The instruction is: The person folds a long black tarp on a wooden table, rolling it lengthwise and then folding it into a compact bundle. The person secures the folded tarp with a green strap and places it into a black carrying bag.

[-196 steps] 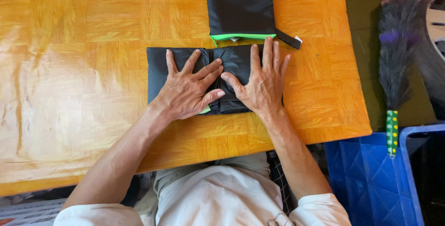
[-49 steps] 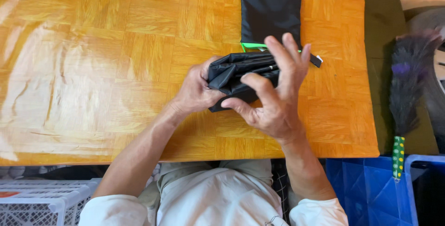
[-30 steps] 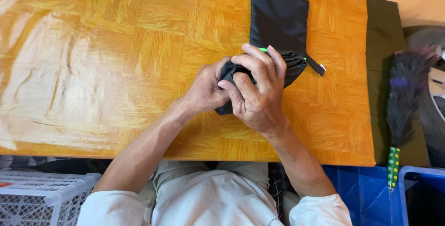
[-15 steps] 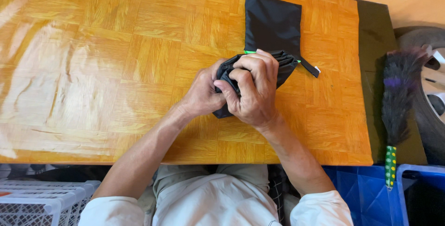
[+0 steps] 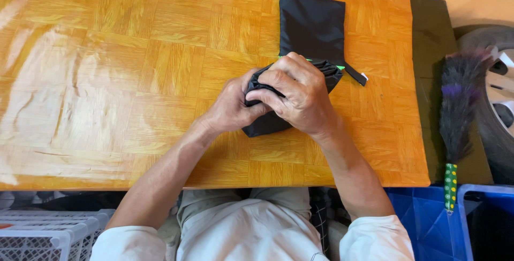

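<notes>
Head view, looking down at my own hands over a wooden table (image 5: 134, 79). A rolled bundle of black cloth (image 5: 267, 124) lies near the table's middle, its near end resting on the wood and its far end pushed against the mouth of a flat black pouch (image 5: 313, 23) that lies just beyond it. The pouch has a thin green edge (image 5: 308, 59) at its opening and a short black strap (image 5: 356, 73) sticking out to the right. My left hand (image 5: 233, 106) is curled around the left side of the bundle, fingers closed on it and mostly hidden beneath the cloth. My right hand (image 5: 300, 92) lies over the top of the bundle, fingers bent and closed down on the cloth, thumb side toward my left hand; the two hands touch, with the bundle squeezed between them. Only the bundle's lower corner and its far end show past my grip. To the right, off the table, a feather duster (image 5: 460, 111) with a green dotted handle lies beside a blue crate (image 5: 423, 223); a white basket (image 5: 48, 234) sits at lower left.
</notes>
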